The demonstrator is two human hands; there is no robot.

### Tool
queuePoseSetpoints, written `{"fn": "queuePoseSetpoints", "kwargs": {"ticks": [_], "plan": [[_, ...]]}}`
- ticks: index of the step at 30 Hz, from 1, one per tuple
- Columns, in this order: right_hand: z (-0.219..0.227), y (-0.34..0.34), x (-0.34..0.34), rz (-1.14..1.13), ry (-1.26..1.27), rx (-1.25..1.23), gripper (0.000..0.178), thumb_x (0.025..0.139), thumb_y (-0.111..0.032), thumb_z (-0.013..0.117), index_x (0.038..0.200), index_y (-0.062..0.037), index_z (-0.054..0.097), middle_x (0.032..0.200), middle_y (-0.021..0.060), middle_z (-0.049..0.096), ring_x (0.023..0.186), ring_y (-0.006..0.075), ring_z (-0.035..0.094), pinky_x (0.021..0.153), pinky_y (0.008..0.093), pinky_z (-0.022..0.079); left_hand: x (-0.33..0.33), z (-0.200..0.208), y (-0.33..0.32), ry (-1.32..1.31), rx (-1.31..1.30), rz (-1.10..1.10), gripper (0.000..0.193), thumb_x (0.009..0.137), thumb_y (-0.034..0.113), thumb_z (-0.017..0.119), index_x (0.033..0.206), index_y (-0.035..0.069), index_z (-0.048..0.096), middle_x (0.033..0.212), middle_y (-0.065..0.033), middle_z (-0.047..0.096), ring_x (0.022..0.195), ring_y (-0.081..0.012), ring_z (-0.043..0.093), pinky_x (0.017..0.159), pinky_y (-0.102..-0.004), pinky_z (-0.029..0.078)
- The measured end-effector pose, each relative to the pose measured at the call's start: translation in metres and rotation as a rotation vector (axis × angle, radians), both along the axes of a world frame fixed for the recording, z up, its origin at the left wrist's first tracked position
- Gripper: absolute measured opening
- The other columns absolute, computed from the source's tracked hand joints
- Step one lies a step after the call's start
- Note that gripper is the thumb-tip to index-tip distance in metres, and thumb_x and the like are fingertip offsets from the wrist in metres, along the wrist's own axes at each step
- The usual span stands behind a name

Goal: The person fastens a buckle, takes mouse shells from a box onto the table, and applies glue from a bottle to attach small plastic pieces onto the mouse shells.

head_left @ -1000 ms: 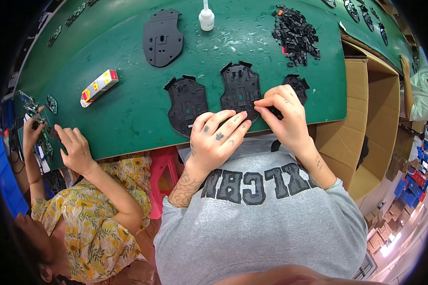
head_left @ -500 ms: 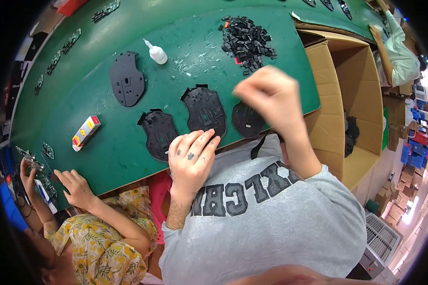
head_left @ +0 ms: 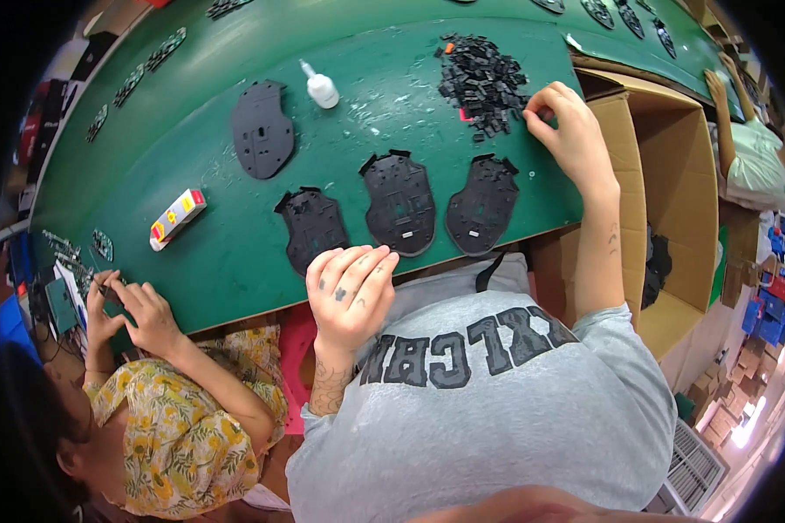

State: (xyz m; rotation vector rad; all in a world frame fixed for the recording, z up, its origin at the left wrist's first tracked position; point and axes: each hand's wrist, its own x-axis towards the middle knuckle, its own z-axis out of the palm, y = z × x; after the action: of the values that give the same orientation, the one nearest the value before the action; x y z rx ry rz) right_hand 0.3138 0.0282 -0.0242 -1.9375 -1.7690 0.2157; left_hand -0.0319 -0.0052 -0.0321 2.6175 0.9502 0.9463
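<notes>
My left hand (head_left: 351, 295) is curled closed in front of my chest, its back up; whatever its fingers hold is hidden. Just beyond it lies a black mouse-shaped plastic shell (head_left: 314, 230), its near end partly covered by my fingers. A second shell (head_left: 399, 205) and a third shell (head_left: 482, 205) continue the row to the right. My right hand (head_left: 570, 138) is at the right edge of a heap of small black plastic pieces (head_left: 482, 83). Its thumb and forefinger are pinched together, but I cannot make out anything between them.
A larger dark grey plate (head_left: 262, 131) and a white squeeze bottle (head_left: 322, 90) lie farther back. A small yellow and white box (head_left: 178, 220) is at left, near a co-worker's hands (head_left: 139, 309). An open cardboard box (head_left: 615, 139) stands at the table's right edge.
My right hand has moved right and away from me, from over the third shell to the heap, uncovering that shell. My left hand stays curled at my chest. The view has shifted slightly.
</notes>
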Motion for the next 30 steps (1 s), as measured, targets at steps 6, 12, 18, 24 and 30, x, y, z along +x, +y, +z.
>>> {"fn": "queuePoseSetpoints", "kwargs": {"ticks": [6, 12, 18, 24, 30], "plan": [[-0.004, 0.007, -0.002, -0.052, 0.213, 0.018, 0.012, 0.08, -0.007, 0.071, 0.089, 0.0009, 0.068, 0.08, 0.009, 0.063, 0.071, 0.0176, 0.06, 0.067, 0.0283, 0.048, -0.024, -0.004, -0.007, -0.073, 0.003, 0.139, 0.024, 0.07, 0.004, 0.069, 0.094, 0.008, 0.072, 0.098, -0.0011, 0.07, 0.092, -0.0188, 0.064, 0.085, -0.0384, 0.046], [0.009, 0.0, -0.016, -0.061, 0.051, 0.002, 0.012, 0.084, -0.006, 0.069, 0.094, 0.0, 0.068, 0.08, 0.0061, 0.065, 0.072, 0.0149, 0.062, 0.066, 0.0262, 0.048, -0.037, -0.015, -0.007, -0.139, 0.03, 0.223, 0.026, 0.068, 0.0, 0.068, 0.092, 0.009, 0.071, 0.096, -0.0015, 0.069, 0.088, -0.0211, 0.064, 0.083, -0.0374, 0.047], [0.017, -0.018, -0.13, 0.03, 1.02, -0.216, 0.014, 0.089, -0.003, 0.066, 0.102, 0.0016, 0.067, 0.086, 0.0058, 0.069, 0.077, 0.0129, 0.068, 0.065, 0.0228, 0.053, -0.047, -0.031, -0.027, -0.115, 0.03, 0.339, 0.03, 0.065, 0.005, 0.069, 0.094, 0.012, 0.073, 0.099, -0.0003, 0.067, 0.093, -0.021, 0.061, 0.086, -0.038, 0.045], [-0.007, -0.028, -0.204, 0.282, 0.928, -0.243, 0.012, 0.083, 0.0, 0.069, 0.096, 0.0009, 0.07, 0.087, 0.0081, 0.07, 0.081, 0.0151, 0.071, 0.068, 0.0237, 0.057, -0.04, -0.049, -0.026, -0.147, 0.102, 0.398, 0.031, 0.066, 0.012, 0.075, 0.095, 0.02, 0.074, 0.104, 0.0069, 0.064, 0.098, -0.0152, 0.058, 0.089, -0.035, 0.041], [-0.006, -0.027, -0.213, 0.405, 0.537, -0.053, 0.01, 0.077, -0.002, 0.072, 0.086, -0.004, 0.067, 0.085, 0.0052, 0.065, 0.065, 0.0164, 0.063, 0.057, 0.0278, 0.05, -0.042, -0.053, -0.03, -0.159, 0.1, 0.412, 0.031, 0.066, 0.013, 0.074, 0.096, 0.023, 0.074, 0.104, 0.0081, 0.064, 0.097, -0.0141, 0.059, 0.089, -0.0337, 0.04]]}}
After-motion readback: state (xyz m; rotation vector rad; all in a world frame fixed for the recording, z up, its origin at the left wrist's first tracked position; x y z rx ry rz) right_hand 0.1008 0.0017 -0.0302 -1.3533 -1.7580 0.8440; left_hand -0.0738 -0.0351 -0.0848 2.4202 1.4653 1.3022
